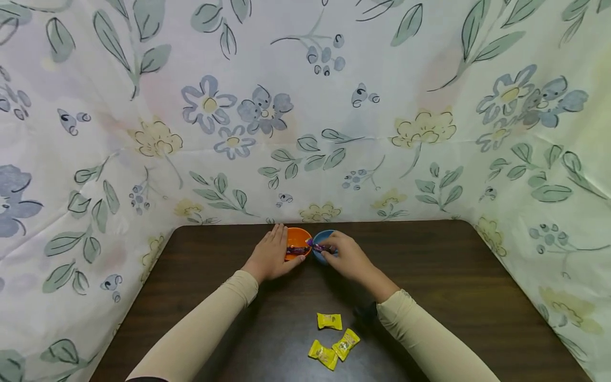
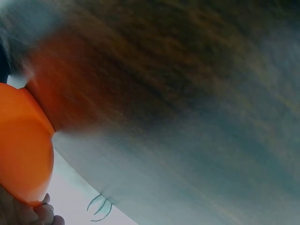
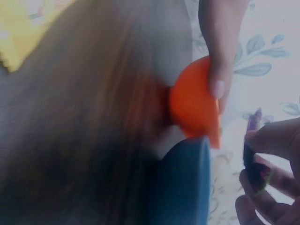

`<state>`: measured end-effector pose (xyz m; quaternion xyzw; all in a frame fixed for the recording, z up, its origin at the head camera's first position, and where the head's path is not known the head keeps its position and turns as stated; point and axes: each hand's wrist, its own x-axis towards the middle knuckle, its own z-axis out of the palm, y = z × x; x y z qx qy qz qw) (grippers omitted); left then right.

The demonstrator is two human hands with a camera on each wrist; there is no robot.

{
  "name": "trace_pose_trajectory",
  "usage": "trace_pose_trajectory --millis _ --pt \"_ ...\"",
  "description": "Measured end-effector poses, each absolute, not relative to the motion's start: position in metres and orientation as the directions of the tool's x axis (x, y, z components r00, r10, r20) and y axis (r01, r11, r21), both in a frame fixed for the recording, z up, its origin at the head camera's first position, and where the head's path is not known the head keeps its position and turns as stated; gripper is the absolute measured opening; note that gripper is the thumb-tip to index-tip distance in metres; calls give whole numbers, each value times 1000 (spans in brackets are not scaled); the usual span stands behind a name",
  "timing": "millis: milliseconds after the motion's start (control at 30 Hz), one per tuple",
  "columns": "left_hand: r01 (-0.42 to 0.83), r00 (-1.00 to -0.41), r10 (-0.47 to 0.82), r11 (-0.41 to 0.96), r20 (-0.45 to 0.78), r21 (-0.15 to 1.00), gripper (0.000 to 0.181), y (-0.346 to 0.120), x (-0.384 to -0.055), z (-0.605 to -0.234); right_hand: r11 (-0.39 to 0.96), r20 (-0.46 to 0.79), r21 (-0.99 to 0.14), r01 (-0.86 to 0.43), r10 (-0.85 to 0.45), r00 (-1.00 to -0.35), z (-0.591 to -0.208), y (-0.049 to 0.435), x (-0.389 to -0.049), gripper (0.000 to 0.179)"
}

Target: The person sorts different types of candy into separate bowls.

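Observation:
At the far edge of the table, my left hand [image 1: 273,254] holds an orange bowl [image 1: 298,233], fingers along its left side and thumb at the near rim. A dark-wrapped candy [image 1: 297,250] lies in that bowl. Just to the right stands a blue bowl [image 1: 320,257], close against the orange one. Above the blue bowl, my right hand [image 1: 347,259] pinches a candy in a dark purple wrapper [image 3: 255,173] between thumb and fingers. The right wrist view shows the left thumb on the orange bowl [image 3: 192,101]. My right hand hides part of the blue bowl.
Three yellow-wrapped candies [image 1: 329,321] lie on the dark wooden table [image 1: 429,297], nearer to me and between my forearms. A floral cloth [image 1: 305,116] hangs behind the table and along both sides.

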<state>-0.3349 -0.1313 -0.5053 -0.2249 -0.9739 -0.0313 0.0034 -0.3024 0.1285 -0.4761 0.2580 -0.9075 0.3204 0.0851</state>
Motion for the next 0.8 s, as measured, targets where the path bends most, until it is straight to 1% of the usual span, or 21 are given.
trace_pose_trajectory --millis 233,400,600,800 --pt "439 -898 439 898 10 40 109 -127 -335 -499 697 302 -503 -511 -412 -860 -464 113 -311 19" --pt "444 -896 444 896 5 33 108 -128 -333 -496 726 280 -482 -491 -404 -871 -465 105 -318 15" --pt "436 -900 436 899 8 34 107 -130 -334 -497 735 295 -450 -508 -414 -861 -469 97 -326 12" --pt "426 -904 427 904 -6 37 108 -131 -334 -500 723 277 -465 -511 -429 -860 -469 89 -330 15"
